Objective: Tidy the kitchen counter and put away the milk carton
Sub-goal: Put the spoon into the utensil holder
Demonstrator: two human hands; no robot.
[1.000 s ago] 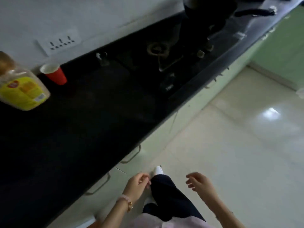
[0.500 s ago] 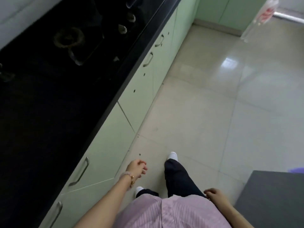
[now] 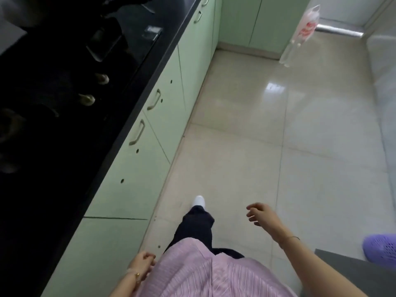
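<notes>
Beside tabletop (image 3: pixel 53 189), gaze has swung from it to floor (image 3: pixel 257 146); left hand (image 3: pixel 143 263), right hand (image 3: pixel 258 213) loosely curled, empty; carton unseen, tidying likely paused.

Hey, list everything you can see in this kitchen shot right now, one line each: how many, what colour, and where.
glossy stone countertop: one, black, along the left.
stove knobs: two, pale, on the dark cooktop set in the counter.
flat cabinet fronts: several, pale green, below the counter and across the far end.
curved metal handles: four visible, dull silver, on the cabinet fronts.
tiled floor: one, glossy beige, centre and right.
printed plastic bag: one, clear with red print, hanging upper right.
mesh object: one, purple, right edge.
flat grey surface: one, dark grey, lower right.
shoe: one, white, stepping forward.
left hand: loosely curled, empty, beside the pink striped top.
right hand: relaxed, empty, over the floor.
</notes>
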